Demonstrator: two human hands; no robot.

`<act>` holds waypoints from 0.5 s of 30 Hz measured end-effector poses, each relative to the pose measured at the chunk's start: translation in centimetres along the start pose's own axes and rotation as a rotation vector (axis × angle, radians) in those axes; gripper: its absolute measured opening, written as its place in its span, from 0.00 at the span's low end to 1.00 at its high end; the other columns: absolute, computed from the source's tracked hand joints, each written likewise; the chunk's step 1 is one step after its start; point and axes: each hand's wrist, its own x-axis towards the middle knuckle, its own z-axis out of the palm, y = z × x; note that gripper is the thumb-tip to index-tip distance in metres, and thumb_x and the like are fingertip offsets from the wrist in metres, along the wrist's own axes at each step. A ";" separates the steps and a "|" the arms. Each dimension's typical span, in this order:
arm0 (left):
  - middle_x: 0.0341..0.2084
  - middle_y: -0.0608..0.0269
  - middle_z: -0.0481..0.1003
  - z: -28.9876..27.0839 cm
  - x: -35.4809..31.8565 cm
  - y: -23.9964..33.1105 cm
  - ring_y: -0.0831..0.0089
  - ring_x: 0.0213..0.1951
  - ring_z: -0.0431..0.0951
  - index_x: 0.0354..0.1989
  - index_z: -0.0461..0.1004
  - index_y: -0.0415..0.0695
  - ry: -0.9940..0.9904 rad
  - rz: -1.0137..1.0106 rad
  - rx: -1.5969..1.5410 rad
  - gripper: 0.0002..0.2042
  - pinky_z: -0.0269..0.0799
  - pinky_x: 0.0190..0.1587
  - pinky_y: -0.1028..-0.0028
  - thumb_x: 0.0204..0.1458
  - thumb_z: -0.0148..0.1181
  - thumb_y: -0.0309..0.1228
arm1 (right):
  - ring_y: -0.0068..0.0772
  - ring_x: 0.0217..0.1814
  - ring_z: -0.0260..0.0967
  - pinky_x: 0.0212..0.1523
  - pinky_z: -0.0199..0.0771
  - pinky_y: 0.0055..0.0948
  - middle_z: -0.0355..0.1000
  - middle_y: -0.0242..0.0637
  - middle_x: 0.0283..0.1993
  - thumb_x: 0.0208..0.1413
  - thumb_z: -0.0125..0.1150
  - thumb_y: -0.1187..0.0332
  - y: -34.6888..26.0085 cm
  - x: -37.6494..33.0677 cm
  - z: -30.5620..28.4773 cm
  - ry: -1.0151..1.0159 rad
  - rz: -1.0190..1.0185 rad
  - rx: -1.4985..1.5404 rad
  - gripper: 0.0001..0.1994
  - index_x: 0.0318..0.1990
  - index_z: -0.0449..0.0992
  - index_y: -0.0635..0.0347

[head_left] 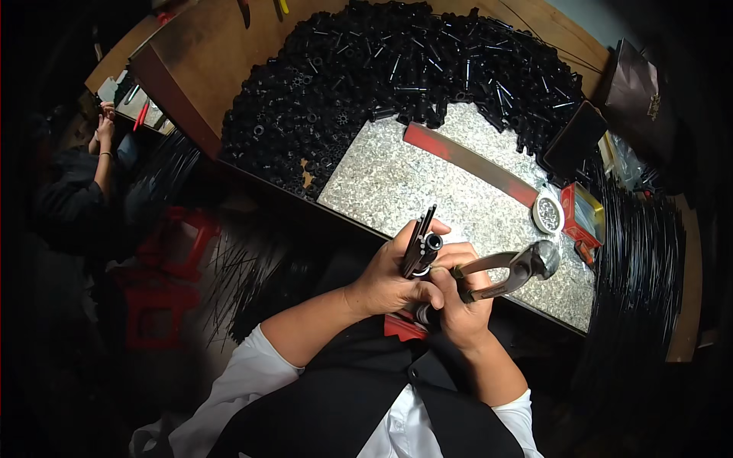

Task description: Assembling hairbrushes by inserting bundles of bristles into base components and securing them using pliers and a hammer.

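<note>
My left hand point(379, 281) is closed round a bundle of thin black rods with a round, hollow tube end point(433, 242). The rods point up and away from me, and their lower part is hidden by my fingers. My right hand point(464, 319) grips a pair of pincers point(521, 269) with dark handles, the rounded metal jaws pointing right. The fingertips of both hands meet at the base of the bundle, just off the near edge of the table. Whether the right fingers also pinch a small part there is hidden.
A speckled metal sheet point(382, 183) covers the tabletop. Black plastic parts point(366, 69) are heaped behind it. A red-ended flat bar point(469, 164), a white dish of small parts point(547, 214) and a red box point(580, 217) lie on it. Black rods point(641, 267) hang right. Another person point(95, 153) sits left.
</note>
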 end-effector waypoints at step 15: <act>0.44 0.64 0.67 0.7 0.4 0.2 0.85 0.32 0.69 0.33 0.73 0.38 0.141 0.159 0.035 0.27 0.64 0.36 0.79 0.28 0.74 0.46 | 0.23 0.37 0.65 0.40 0.67 0.24 0.67 0.40 0.39 0.55 0.53 0.81 -0.1 0.0 0.0 -0.003 0.087 0.128 0.03 0.37 0.69 0.65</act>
